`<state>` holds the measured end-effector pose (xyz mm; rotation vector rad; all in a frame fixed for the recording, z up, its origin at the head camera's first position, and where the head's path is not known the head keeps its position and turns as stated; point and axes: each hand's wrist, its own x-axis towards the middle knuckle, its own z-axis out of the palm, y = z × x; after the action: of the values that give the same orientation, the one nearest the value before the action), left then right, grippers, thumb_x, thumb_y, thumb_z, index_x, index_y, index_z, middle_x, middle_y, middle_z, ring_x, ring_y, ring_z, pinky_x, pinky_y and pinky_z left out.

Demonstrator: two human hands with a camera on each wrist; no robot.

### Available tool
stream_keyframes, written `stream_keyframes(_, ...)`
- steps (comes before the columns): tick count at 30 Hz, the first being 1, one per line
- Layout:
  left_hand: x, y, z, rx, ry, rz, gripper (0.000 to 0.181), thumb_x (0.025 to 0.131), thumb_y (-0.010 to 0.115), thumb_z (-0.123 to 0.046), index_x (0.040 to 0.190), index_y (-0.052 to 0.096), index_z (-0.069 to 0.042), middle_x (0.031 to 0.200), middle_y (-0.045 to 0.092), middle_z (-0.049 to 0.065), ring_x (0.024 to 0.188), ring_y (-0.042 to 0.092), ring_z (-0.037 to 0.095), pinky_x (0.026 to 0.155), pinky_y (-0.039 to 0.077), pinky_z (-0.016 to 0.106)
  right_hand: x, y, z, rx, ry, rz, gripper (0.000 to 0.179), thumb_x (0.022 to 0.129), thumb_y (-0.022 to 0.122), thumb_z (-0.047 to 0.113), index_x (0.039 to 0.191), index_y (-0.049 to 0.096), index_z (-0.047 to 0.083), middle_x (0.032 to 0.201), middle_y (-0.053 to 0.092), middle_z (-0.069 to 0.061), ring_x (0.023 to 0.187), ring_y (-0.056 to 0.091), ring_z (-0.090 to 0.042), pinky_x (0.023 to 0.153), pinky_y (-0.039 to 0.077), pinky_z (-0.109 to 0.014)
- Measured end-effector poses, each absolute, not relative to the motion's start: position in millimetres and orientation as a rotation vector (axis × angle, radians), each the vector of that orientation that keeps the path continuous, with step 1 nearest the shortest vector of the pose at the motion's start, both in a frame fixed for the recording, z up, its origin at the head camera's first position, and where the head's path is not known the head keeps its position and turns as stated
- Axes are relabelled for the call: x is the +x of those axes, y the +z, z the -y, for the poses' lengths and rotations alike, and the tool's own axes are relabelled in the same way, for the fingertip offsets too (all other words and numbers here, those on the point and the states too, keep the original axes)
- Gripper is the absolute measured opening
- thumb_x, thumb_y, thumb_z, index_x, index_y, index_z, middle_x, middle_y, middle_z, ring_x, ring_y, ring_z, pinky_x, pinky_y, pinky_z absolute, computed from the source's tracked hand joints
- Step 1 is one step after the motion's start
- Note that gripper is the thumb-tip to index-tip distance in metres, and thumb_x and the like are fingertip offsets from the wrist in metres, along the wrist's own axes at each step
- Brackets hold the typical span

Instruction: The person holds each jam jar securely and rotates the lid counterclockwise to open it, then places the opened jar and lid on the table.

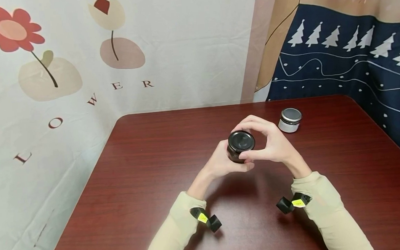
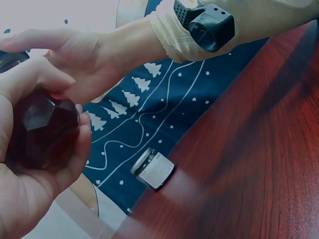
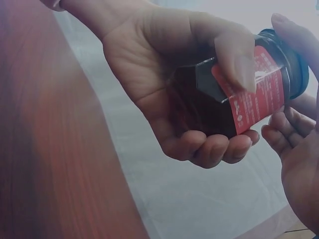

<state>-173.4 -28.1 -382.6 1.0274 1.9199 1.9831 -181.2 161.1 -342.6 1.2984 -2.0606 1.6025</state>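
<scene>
The dark jar (image 1: 234,156) is in your two hands, held above the middle part of the worktop (image 1: 147,162). It has a faceted body, a red label (image 3: 266,94) on its side, and a black lid (image 1: 241,140). Your left hand (image 1: 224,161) goes around the body, with the fingers curled and the thumb lying over the label. Your right hand (image 1: 275,143) is at the lid end, its fingers and thumb pinching the jar from opposite sides. Beyond your right hand, near the far edge of the worktop, there stands a smaller jar (image 1: 290,120) with a pale label. Behind the worktop hang a flower-printed pale cloth (image 1: 188,45) and, at the right, a navy cloth (image 1: 340,64) with white trees.
</scene>
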Motion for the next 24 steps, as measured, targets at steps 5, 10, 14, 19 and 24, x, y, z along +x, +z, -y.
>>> stream_keyframes(5, -173.6, -382.4, 28.0, 1.063, 1.994, -1.853, 0.028, 0.074, 0.078, 0.007, 0.096, 0.062, 0.0, 0.074, 0.064, 0.004, 0.07, 0.061, 0.019, 0.074, 0.049, 0.028, -180.9, -340.6, -162.9, 1.322, 1.603, 2.092, 0.056, 0.069, 0.087, -0.001, 0.122, 0.069, 0.007, 0.116, 0.065, -0.007, 0.108, 0.058, -0.025, 0.097, 0.045, -0.036)
stream_keyframes(10, -174.5, -381.4, 28.2, 1.02, 2.024, -1.967, 0.037, 0.074, 0.081, 0.003, 0.107, 0.064, 0.0, 0.08, 0.066, 0.004, 0.074, 0.063, 0.017, 0.079, 0.05, 0.029, -182.3, -340.0, -165.2, 1.292, 1.544, 2.142, 0.06, 0.073, 0.085, 0.002, 0.129, 0.066, 0.005, 0.121, 0.064, -0.004, 0.11, 0.056, -0.024, 0.098, 0.044, -0.035)
stream_keyframes(14, -176.1, -381.0, 27.6, 0.955, 2.085, -2.108, 0.053, 0.074, 0.083, 0.003, 0.123, 0.065, -0.002, 0.105, 0.072, 0.008, 0.093, 0.065, 0.014, 0.088, 0.051, 0.03, -184.9, -342.4, -165.2, 1.218, 1.47, 2.149, 0.063, 0.071, 0.086, 0.0, 0.13, 0.066, 0.006, 0.119, 0.064, -0.002, 0.107, 0.055, -0.02, 0.096, 0.043, -0.033)
stream_keyframes(19, -175.6, -381.1, 25.3, 0.818, 2.127, -2.329, 0.053, 0.071, 0.083, 0.004, 0.121, 0.066, -0.001, 0.109, 0.072, 0.01, 0.093, 0.064, 0.012, 0.083, 0.052, 0.028, -186.1, -344.8, -163.3, 1.124, 1.381, 2.137, 0.066, 0.066, 0.091, 0.001, 0.127, 0.067, 0.006, 0.112, 0.065, -0.004, 0.1, 0.054, -0.018, 0.092, 0.043, -0.03)
stream_keyframes(24, -173.1, -383.1, 21.8, 0.612, 2.068, -2.593, 0.043, 0.066, 0.084, -0.002, 0.106, 0.067, -0.003, 0.084, 0.066, 0.001, 0.072, 0.052, 0.01, 0.064, 0.043, 0.025, -186.4, -347.1, -160.8, 1.054, 1.323, 2.159, 0.066, 0.065, 0.093, 0.004, 0.126, 0.068, 0.007, 0.102, 0.062, -0.002, 0.091, 0.052, -0.018, 0.082, 0.043, -0.029)
